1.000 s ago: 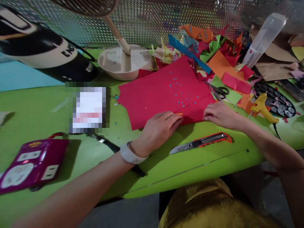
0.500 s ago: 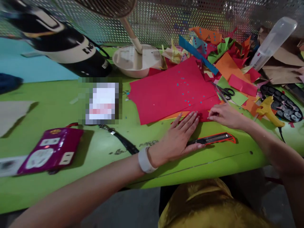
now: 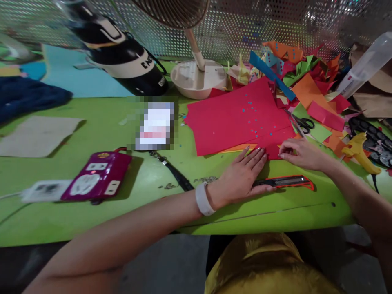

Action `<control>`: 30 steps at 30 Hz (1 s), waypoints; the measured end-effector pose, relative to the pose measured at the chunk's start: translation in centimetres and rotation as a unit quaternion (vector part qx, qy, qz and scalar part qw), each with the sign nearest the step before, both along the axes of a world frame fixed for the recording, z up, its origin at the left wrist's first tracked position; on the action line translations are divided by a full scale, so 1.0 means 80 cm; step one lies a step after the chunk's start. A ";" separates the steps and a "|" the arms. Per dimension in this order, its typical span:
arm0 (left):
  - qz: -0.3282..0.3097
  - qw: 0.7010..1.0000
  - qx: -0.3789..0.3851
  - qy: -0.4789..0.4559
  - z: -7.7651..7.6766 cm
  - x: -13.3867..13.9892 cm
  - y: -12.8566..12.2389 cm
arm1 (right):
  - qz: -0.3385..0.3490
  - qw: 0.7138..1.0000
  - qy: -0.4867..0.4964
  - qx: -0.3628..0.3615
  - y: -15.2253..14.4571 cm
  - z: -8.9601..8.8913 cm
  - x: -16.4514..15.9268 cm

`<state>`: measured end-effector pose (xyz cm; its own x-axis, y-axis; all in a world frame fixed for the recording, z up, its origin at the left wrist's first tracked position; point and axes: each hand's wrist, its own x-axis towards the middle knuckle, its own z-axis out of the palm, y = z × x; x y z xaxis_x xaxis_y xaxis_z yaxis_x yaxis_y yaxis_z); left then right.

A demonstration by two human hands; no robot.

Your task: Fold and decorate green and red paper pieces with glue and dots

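My left hand [image 3: 240, 175] lies flat, fingers spread, its fingertips on a small red paper [image 3: 271, 150] at the near edge of the large red sheets [image 3: 226, 118]. Its thumb rests along a utility knife [image 3: 290, 181] with an orange edge, whose rear end is under the hand. At the right end of the small red paper, my right hand [image 3: 301, 153] is closed in a pinch on it; the exact grip is partly hidden. Small blue paper bits dot the red sheets. Black-handled scissors [image 3: 306, 123] lie just beyond my right hand.
A yellow glue gun [image 3: 359, 152] and a black tray [image 3: 375, 141] are at right. Paper scraps [image 3: 309, 87] pile up behind. Leftward are a blurred-out phone [image 3: 156, 126], a purple power strip [image 3: 99, 173], a black bottle [image 3: 122, 61] and a fan base [image 3: 199, 81].
The view has swung left, so everything sits farther right in the picture. Both hands keep nearly the same places on the red paper.
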<state>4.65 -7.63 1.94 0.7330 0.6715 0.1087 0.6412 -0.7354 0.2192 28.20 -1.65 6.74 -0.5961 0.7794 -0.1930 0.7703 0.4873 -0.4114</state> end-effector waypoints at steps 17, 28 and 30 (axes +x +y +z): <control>-0.028 1.000 0.009 -0.004 -0.008 -0.011 0.002 | -0.070 0.996 -0.058 0.014 0.004 0.032 0.026; -0.028 0.999 0.038 -0.020 -0.020 -0.012 0.003 | 0.129 0.988 -0.020 0.086 -0.065 -0.028 -0.008; -0.022 0.999 0.035 -0.017 -0.020 -0.012 0.002 | 0.136 0.987 -0.019 0.089 -0.068 -0.037 -0.004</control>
<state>3.68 -7.46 0.32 0.7570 0.6283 0.1793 0.6009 -0.7773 0.1863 27.89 -7.07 3.81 -0.7829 0.6151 -0.0937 0.6142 0.7399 -0.2743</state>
